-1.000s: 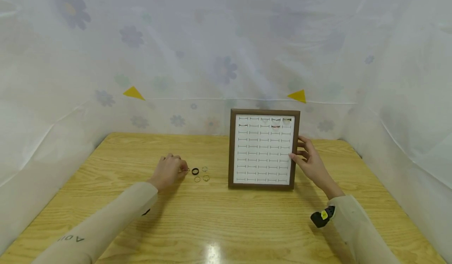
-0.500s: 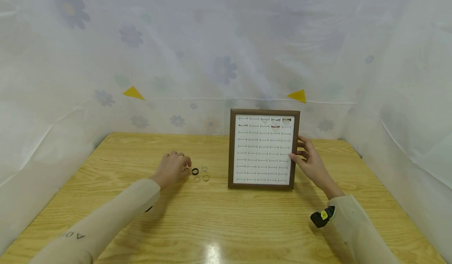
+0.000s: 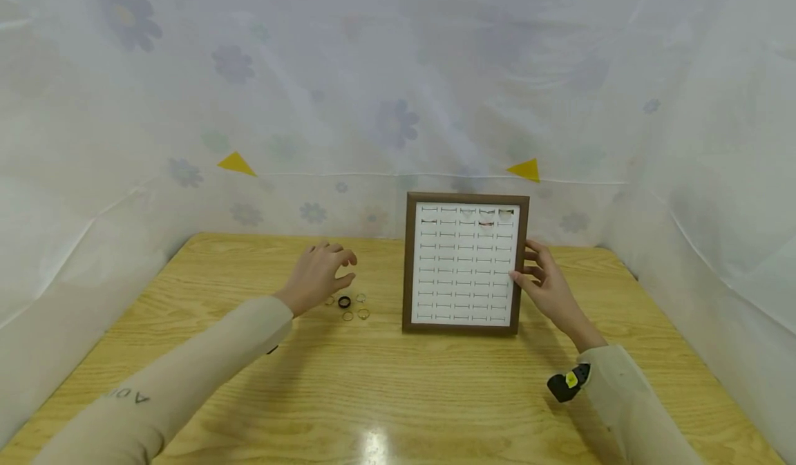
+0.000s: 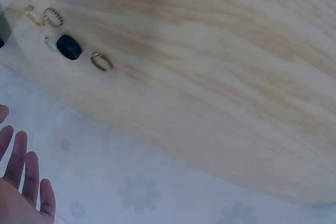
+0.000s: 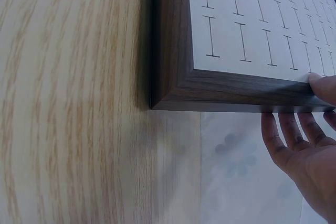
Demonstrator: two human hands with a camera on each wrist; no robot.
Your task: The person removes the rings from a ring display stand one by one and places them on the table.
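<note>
Lifted off the table [image 3: 398, 396] since a second ago, the left hand [image 3: 318, 273] now hangs above and a little behind the small group of rings, its fingers loosely spread and holding nothing; earlier it lay low against the wood with its fingertips right at the rings. Those rings lie on the table just left of the frame: a black ring [image 3: 344, 302] in the middle of the group, a thin gold ring [image 3: 329, 301] to its left, nearest the hand, and three more thin rings [image 3: 363, 313] on its right and front. From the left wrist view the black ring [image 4: 69, 47] sits among the thin ones [image 4: 101, 62] on the pale wood, with the open palm and straight fingers [image 4: 18, 156] well apart from them. The right hand [image 3: 547, 282] has not moved: it steadies the upright ring display frame [image 3: 407, 264] by its right edge, thumb on the front of the brown wood and the other fingers behind it. A few rings sit in the frame's top two rows of slots. Behind the table hangs a white flowered cloth [image 3: 186, 106].
</note>
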